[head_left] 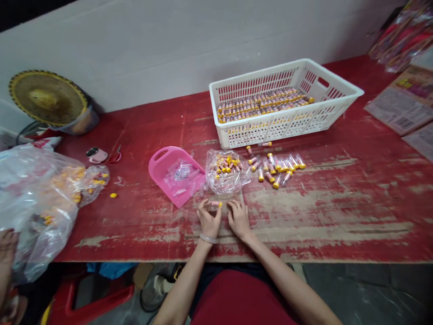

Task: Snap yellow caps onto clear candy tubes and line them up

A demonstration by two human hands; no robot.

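Plainly holding a small yellow-capped tube [215,204] in the left hand [209,217], clamped between thumb and fingers over the bench [338,216], near the middle of its front edge, with the cap close to the thumb and turned toward the right hand [239,217]. Hovering or resting just beside with that right hand, thumb and fingers loosely bent near the cap; too small in view to tell as empty or nipping something clear. Placed just short of a clear bag [223,184] of yellow and pink pieces, with a pink scoop [162,174] on the left, and loose tubes [286,177] on the right, in front of the white basket [233,137] toward the bench's back edge. Likely light enough for a fingertip pinch, stiff along the barrel yet probably thin-walled, so liable to crack or dent under hard squeezing. Probably slippery too, judging by the shiny clear plastic, and apt to roll once set down. Best taken around mid-barrel, thumb opposite two fingers, leaving the cap free; steady lightly at the far end rather than gripping tighter.
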